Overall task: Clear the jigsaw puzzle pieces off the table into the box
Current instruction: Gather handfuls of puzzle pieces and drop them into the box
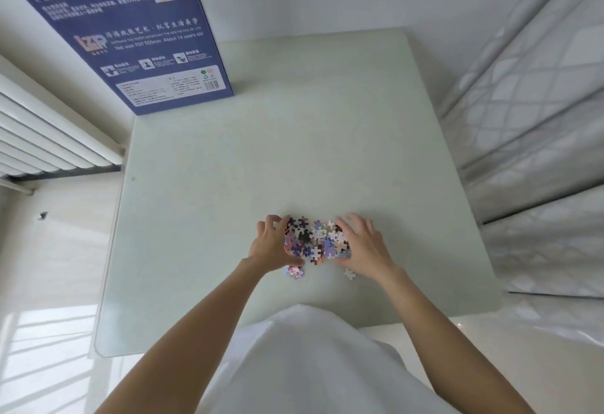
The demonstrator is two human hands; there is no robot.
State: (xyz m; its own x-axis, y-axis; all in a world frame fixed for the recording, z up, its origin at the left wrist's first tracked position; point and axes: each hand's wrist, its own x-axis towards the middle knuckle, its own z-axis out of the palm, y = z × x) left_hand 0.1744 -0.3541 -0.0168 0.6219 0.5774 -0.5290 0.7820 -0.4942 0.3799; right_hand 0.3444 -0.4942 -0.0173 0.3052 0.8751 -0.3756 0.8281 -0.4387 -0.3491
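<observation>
A heap of small multicoloured jigsaw pieces (315,240) lies on the pale green table (248,165), near its front middle. My left hand (273,245) cups the heap's left side with curled fingers. On the heap's right side my right hand (364,245) does the same, thumb low against the pieces. A few stray pieces (295,270) lie just below my left hand. One white piece (349,273) sits apart below my right hand. The blue puzzle box (130,27) stands on edge at the table's far left corner.
A white radiator (49,138) runs along the left wall. A quilted white mattress (529,93) leans close along the table's right side. My white garment (310,364) fills the bottom of the view.
</observation>
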